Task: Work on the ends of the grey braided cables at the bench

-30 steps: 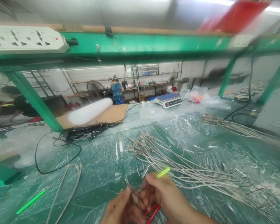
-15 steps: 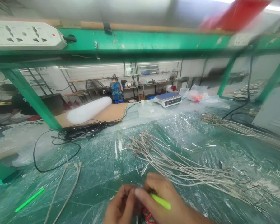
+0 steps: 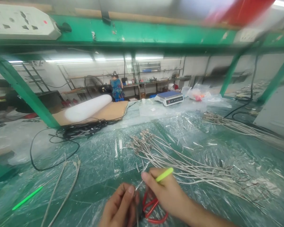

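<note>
At the bottom middle, my left hand (image 3: 123, 205) is closed in a pinch on a grey cable (image 3: 137, 217), whose end is mostly hidden by the fingers. My right hand (image 3: 164, 192) grips a thin tool with a yellow-green handle (image 3: 165, 174). Its slim shaft slants down-left to my left fingertips, and the tip is too small to make out. Under my right hand lie red-handled scissors or pliers (image 3: 156, 211), their working end hidden. Just beyond the hands, a bundle of grey cables (image 3: 180, 164) spreads rightward, with connectors at its left end.
Two grey cables (image 3: 68, 195) and a green-handled thin tool (image 3: 28, 197) lie left on the plastic-covered table. Behind are black cables (image 3: 85, 129), a white roll (image 3: 88, 108) and a scale (image 3: 169, 98). A green shelf beam (image 3: 142, 31) crosses overhead. Other people are farther back.
My right hand has drawn slightly away from the left, and the yellow-green handle now points up-right. More of the red handles shows. The whole view has shifted slightly.
</note>
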`<action>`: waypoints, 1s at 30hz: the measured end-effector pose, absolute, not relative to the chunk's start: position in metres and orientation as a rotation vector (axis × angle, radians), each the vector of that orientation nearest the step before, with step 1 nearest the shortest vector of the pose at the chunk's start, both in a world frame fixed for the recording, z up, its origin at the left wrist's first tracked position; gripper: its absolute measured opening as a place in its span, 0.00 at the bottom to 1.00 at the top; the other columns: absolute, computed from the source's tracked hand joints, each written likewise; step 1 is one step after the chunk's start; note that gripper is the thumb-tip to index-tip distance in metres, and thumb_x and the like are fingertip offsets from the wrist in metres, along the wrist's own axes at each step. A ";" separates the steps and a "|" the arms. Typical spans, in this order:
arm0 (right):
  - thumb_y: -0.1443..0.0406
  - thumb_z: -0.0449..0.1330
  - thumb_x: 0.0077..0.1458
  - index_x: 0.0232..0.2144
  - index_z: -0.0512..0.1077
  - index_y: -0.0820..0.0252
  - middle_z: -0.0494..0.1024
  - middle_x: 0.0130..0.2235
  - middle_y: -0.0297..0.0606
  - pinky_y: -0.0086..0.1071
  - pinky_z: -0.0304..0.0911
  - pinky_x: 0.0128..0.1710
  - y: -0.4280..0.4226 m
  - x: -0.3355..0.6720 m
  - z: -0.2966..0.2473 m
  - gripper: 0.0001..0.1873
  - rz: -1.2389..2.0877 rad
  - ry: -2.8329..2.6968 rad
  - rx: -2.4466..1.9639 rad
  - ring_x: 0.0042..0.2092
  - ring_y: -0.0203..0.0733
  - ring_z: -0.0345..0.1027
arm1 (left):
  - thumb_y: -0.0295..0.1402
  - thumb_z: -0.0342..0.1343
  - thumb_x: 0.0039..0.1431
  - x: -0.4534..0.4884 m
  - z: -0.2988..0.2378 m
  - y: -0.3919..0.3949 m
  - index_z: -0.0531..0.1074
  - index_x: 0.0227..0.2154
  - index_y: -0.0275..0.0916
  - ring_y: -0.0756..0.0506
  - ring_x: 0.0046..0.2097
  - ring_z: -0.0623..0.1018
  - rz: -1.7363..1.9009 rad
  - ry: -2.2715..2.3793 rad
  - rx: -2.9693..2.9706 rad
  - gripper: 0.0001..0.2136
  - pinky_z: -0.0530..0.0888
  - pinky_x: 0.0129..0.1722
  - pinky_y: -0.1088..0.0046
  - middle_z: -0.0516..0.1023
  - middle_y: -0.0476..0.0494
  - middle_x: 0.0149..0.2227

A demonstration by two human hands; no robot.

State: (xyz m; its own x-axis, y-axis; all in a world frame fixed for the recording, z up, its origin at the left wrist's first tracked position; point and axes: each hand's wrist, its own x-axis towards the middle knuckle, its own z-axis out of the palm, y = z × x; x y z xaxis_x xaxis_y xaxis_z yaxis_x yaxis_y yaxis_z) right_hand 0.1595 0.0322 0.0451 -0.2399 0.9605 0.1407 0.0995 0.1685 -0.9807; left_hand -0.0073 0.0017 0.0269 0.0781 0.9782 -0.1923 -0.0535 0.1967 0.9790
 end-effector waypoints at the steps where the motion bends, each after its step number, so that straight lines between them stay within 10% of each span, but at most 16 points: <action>1: 0.53 0.52 0.63 0.19 0.62 0.59 0.62 0.20 0.28 0.27 0.55 0.24 0.032 0.160 0.047 0.23 1.252 -1.491 -1.025 0.23 0.33 0.59 | 0.47 0.52 0.60 -0.008 0.028 0.003 0.69 0.24 0.39 0.56 0.15 0.53 1.040 1.208 1.048 0.18 0.52 0.16 0.81 0.60 0.59 0.10; 10: 0.66 0.55 0.59 0.32 0.77 0.63 0.76 0.28 0.37 0.30 0.65 0.31 0.020 0.164 0.067 0.11 1.319 -1.491 -0.716 0.30 0.37 0.70 | 0.49 0.53 0.57 -0.006 0.034 0.003 0.70 0.21 0.39 0.55 0.14 0.50 1.091 1.202 0.869 0.19 0.50 0.15 0.78 0.57 0.59 0.08; 30: 0.76 0.54 0.55 0.31 0.78 0.60 0.77 0.28 0.33 0.27 0.66 0.32 0.021 0.158 0.055 0.14 1.126 -1.565 -0.777 0.30 0.35 0.71 | 0.50 0.53 0.57 -0.004 0.036 0.001 0.71 0.21 0.39 0.55 0.14 0.48 1.049 1.176 0.833 0.20 0.49 0.14 0.78 0.55 0.60 0.08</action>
